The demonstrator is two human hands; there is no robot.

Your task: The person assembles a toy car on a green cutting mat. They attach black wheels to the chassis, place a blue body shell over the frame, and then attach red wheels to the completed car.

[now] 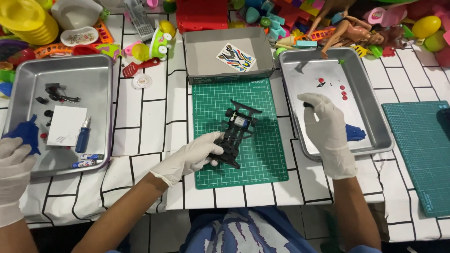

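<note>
A black toy car chassis (236,131) lies on a green cutting mat (262,159) in front of me. My left hand (194,154), in a white glove, grips the chassis at its near end. My right hand (326,129), also gloved, hovers over the right metal tray (372,105) and pinches a small dark part between its fingertips. Small red parts (343,93) and a blue piece (355,133) lie in that tray.
A left metal tray (93,65) holds a blue-handled screwdriver (83,136), a white card, and small black parts. Another person's gloved hand (14,173) is at the left edge. A grey box (197,56) with a sticker sheet (236,57) sits behind the mat. Toys crowd the far edge.
</note>
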